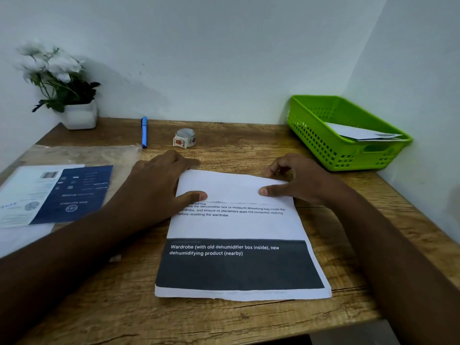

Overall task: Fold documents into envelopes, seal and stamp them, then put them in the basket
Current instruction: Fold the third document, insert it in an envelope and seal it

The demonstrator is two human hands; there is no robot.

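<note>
One white printed paper document [236, 225] with a dark lower band lies at centre frame on the wooden table [224, 319], its top part folded over. Left hand [159, 185] and right hand [296, 181] each pinch that folded flap, thumbs on top. Green perforated plastic basket [323, 145], upper right, holds white envelopes [358, 133]; stamp roll [184, 138], blue pen [144, 131], potted white flowers [62, 80] sit behind.
</note>
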